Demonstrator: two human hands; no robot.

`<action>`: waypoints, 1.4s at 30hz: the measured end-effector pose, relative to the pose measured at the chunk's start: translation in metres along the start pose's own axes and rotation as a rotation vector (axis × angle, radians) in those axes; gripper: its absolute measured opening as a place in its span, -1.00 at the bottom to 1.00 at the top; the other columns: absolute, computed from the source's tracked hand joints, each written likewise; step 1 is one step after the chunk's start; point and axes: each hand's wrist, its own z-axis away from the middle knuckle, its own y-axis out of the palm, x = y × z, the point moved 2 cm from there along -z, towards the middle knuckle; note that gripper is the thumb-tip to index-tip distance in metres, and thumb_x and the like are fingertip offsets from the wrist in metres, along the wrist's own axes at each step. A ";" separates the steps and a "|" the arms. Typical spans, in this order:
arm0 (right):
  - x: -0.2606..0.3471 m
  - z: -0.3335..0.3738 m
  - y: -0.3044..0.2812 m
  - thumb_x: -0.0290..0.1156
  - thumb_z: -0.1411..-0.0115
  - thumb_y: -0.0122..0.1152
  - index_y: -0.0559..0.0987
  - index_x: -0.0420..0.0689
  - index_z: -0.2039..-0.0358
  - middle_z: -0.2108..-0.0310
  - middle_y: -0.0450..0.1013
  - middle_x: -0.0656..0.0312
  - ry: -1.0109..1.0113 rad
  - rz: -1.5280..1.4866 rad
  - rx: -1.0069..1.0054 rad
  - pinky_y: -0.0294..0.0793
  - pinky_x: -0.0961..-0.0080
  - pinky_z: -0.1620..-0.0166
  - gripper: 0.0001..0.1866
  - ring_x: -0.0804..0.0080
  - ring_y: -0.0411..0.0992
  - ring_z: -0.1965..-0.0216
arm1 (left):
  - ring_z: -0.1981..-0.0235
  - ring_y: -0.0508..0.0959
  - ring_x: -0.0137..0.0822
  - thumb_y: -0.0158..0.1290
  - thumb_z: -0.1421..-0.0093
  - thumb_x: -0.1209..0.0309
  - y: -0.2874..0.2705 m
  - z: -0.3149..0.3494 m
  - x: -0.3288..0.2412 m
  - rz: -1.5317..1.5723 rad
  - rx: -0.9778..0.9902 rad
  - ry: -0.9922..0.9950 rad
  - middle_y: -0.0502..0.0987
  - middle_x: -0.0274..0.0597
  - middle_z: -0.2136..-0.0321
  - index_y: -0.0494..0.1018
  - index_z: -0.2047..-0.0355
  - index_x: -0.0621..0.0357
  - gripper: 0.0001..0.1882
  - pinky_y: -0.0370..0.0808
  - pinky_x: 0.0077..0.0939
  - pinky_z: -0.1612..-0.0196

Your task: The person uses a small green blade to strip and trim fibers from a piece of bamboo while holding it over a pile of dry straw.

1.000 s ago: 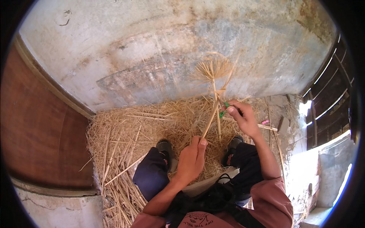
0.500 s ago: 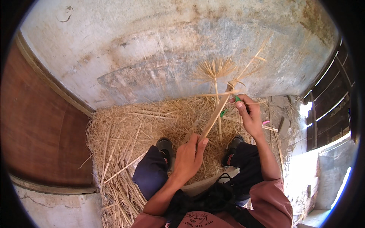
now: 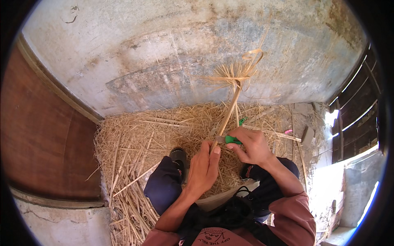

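Observation:
My left hand (image 3: 200, 170) is closed round the near end of a pale bamboo stick (image 3: 229, 112), its thumb along the side. The stick slants away toward the wall, and curled shavings (image 3: 255, 54) hang about its far end. In my right hand (image 3: 255, 147) is a knife with a green handle (image 3: 233, 140). Its short blade rests against the stick just beyond my left fingers. Behind the stick stands a thinner stick (image 3: 237, 116), partly covered by it. A spread of fine shavings (image 3: 230, 74) fans out at the top there; which stick bears each strand is hard to tell.
Loose shavings and split strips (image 3: 127, 205) cover the floor round my feet. A green object (image 3: 242, 121) lies beyond my right hand. Farther right are a pink scrap (image 3: 288, 131) and a grey block (image 3: 307, 135). A stained wall (image 3: 164, 53) rises ahead, with a brown panel (image 3: 49, 131) at left.
My right hand has drawn the knife back from the stick's far end to near my left hand. The stick's far end has swung left and now overlaps the fan of shavings.

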 end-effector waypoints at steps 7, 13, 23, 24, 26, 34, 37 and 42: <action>0.005 0.001 0.007 -0.28 -0.31 0.48 0.64 -0.12 0.07 0.34 0.58 0.17 -0.024 0.027 -0.004 0.57 0.26 0.44 -0.72 0.11 0.61 0.47 | 0.51 0.37 -0.45 0.01 -0.59 0.31 0.001 0.000 0.001 0.045 -0.030 0.015 0.44 -0.22 0.51 0.40 -0.08 0.33 -0.71 0.33 -0.37 0.41; 0.011 0.002 0.010 -0.27 -0.31 0.47 0.65 -0.12 0.06 0.36 0.55 0.18 -0.075 0.028 0.036 0.57 0.28 0.45 -0.71 0.16 0.61 0.48 | 0.50 0.51 -0.23 0.11 -0.56 0.17 0.004 -0.001 0.010 0.044 -0.044 0.031 0.54 -0.09 0.45 0.35 -0.18 0.35 -0.53 0.45 -0.23 0.35; 0.018 0.005 0.020 -0.26 -0.31 0.46 0.68 -0.11 0.10 0.40 0.56 0.19 -0.055 0.000 0.064 0.57 0.28 0.48 -0.75 0.17 0.61 0.50 | 0.42 0.67 0.00 0.19 -0.51 0.01 0.001 0.002 0.010 -0.029 -0.046 -0.033 0.63 0.11 0.37 0.12 -0.37 0.32 -0.24 0.56 -0.11 0.29; 0.018 0.005 0.020 -0.26 -0.32 0.46 0.68 -0.11 0.10 0.40 0.56 0.19 -0.054 -0.003 0.058 0.57 0.28 0.48 -0.75 0.17 0.61 0.51 | 0.41 0.66 -0.09 0.16 -0.53 0.08 0.002 0.003 0.010 -0.041 -0.067 -0.005 0.63 0.07 0.37 0.09 -0.38 0.33 -0.28 0.55 -0.19 0.29; 0.019 0.005 0.021 -0.26 -0.32 0.47 0.69 -0.11 0.10 0.40 0.57 0.19 -0.049 -0.003 0.048 0.57 0.28 0.48 -0.75 0.17 0.61 0.52 | 0.39 0.63 -0.27 0.11 -0.57 0.23 0.005 0.004 0.012 -0.064 -0.107 0.050 0.63 -0.02 0.38 0.04 -0.39 0.35 -0.34 0.52 -0.33 0.30; 0.024 0.005 0.018 -0.27 -0.29 0.50 0.69 -0.11 0.09 0.40 0.58 0.20 -0.010 0.023 0.035 0.60 0.30 0.48 -0.73 0.19 0.63 0.51 | 0.39 0.63 -0.24 0.10 -0.57 0.40 0.003 0.005 0.009 -0.082 -0.112 0.024 0.61 -0.01 0.40 -0.06 -0.44 0.31 -0.33 0.52 -0.33 0.30; 0.024 0.005 0.018 -0.28 -0.27 0.51 0.69 -0.11 0.08 0.39 0.59 0.20 -0.009 0.033 0.027 0.59 0.30 0.49 -0.71 0.20 0.63 0.51 | 0.42 0.68 -0.05 0.18 -0.53 0.31 0.004 0.005 0.011 -0.090 -0.113 0.032 0.61 0.05 0.40 -0.05 -0.43 0.31 -0.26 0.54 -0.19 0.34; 0.022 0.005 0.017 -0.35 -0.21 0.51 0.69 -0.12 0.08 0.37 0.60 0.18 0.010 0.054 0.014 0.60 0.29 0.46 -0.71 0.16 0.64 0.48 | 0.40 0.71 0.13 0.20 -0.52 0.26 0.006 0.004 0.013 -0.112 -0.143 0.065 0.62 0.11 0.39 -0.04 -0.45 0.31 -0.23 0.56 -0.08 0.35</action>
